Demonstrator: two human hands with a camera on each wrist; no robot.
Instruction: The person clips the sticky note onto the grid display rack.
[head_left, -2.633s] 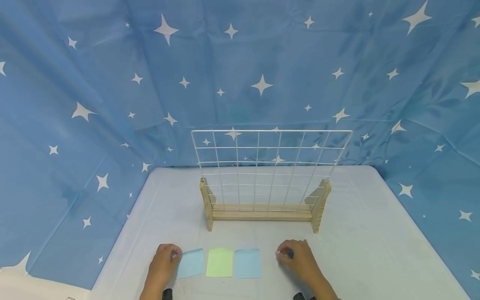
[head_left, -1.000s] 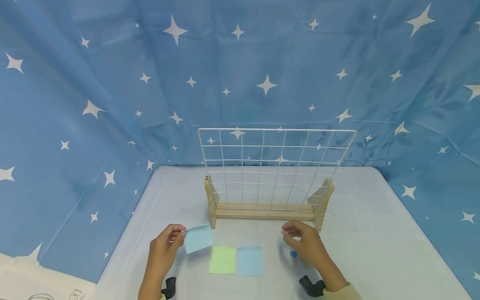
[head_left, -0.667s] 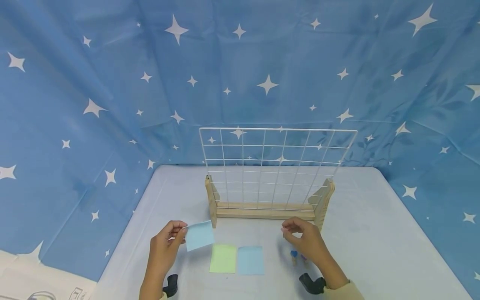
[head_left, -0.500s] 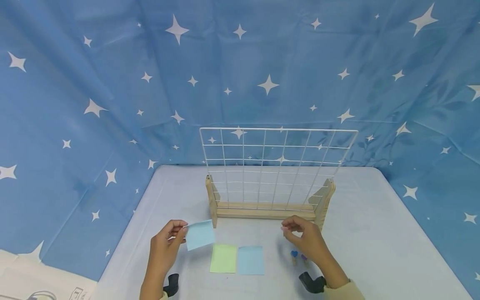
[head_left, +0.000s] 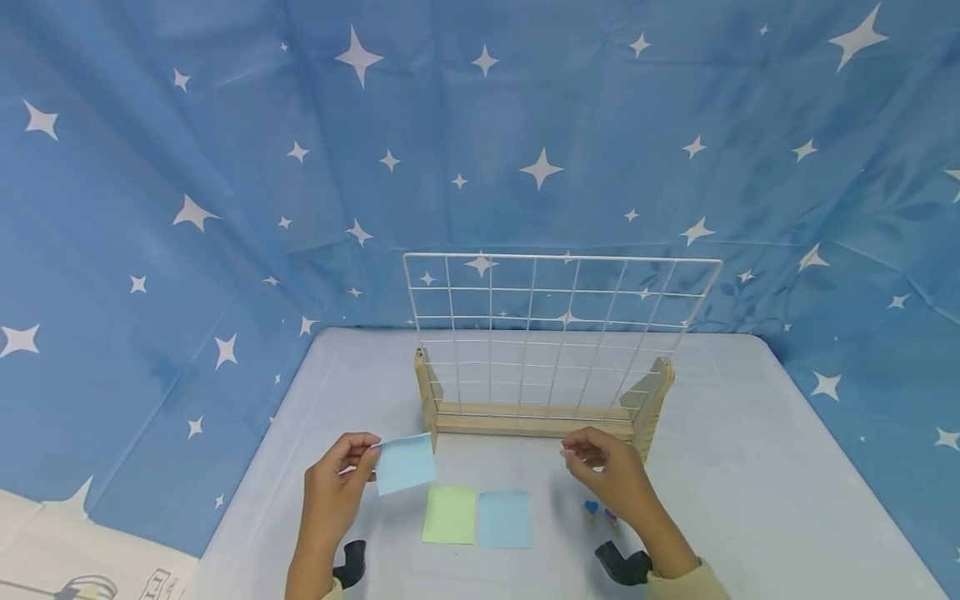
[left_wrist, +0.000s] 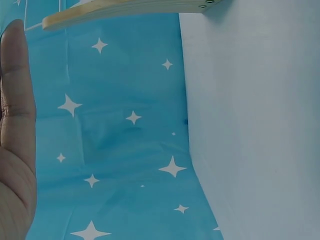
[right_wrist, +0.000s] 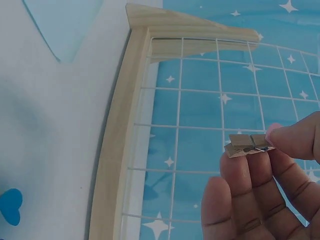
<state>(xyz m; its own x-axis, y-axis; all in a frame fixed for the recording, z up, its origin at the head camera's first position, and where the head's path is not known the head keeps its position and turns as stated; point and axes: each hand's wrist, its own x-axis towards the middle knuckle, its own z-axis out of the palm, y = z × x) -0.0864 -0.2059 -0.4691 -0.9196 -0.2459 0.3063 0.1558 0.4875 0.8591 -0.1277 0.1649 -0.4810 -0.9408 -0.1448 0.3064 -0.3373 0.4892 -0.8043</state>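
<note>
My left hand (head_left: pixel 333 487) pinches a light-blue sticky note (head_left: pixel 406 464) by its left edge, raised over the table in front of the rack's left end. In the left wrist view only one long finger (left_wrist: pixel 16 95) shows, and the note is out of sight. Between thumb and fingertips my right hand (head_left: pixel 611 471) holds a small wooden clothespin (right_wrist: pixel 237 142), its metal spring visible in the right wrist view. A green sticky note (head_left: pixel 449 515) and another blue sticky note (head_left: pixel 504 519) lie side by side between the hands.
Behind the hands stands a white wire grid (head_left: pixel 562 257) in a wooden base (head_left: pixel 525 423). Two small clips lie by my right wrist, one with a blue heart (head_left: pixel 591 507), one with a purple top (head_left: pixel 611 516). A blue starry curtain (head_left: pixel 480 208) closes off the back.
My left hand has lifted the blue note off the table and moved it toward the rack. The right hand has risen too, uncovering the two small clips on the table.
</note>
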